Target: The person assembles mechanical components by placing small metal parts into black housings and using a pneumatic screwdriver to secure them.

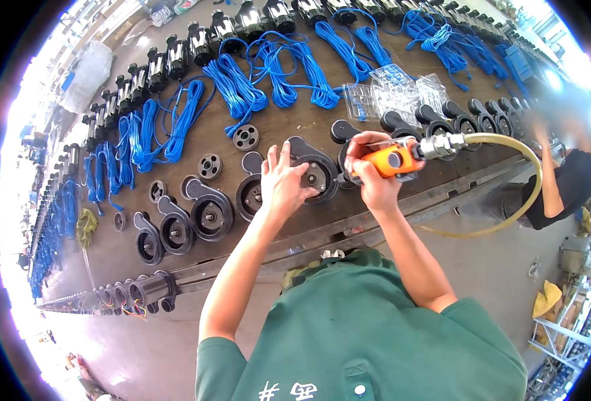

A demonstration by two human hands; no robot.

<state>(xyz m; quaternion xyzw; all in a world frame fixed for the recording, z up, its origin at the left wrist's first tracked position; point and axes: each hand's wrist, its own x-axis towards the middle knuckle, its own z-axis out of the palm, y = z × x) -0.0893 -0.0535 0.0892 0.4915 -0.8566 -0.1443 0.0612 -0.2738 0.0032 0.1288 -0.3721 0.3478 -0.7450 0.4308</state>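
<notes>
My left hand lies over a round black housing with a spout-like neck, its fingers spread and the thumb and index finger near the metal shaft in the middle. In my right hand is an orange air tool, gripped with fingers wrapped round it. A metal coupling joins the tool to a yellowish hose. The tool's tip points left and sits close to the housing's right edge; whether they touch I cannot tell. Left of my hand stands another similar housing, with more alongside.
Bundles of blue cable and rows of black-and-silver motors line the brown table's far side. Clear plastic parts lie beyond the tool. Loose round discs lie left. A co-worker is at the right.
</notes>
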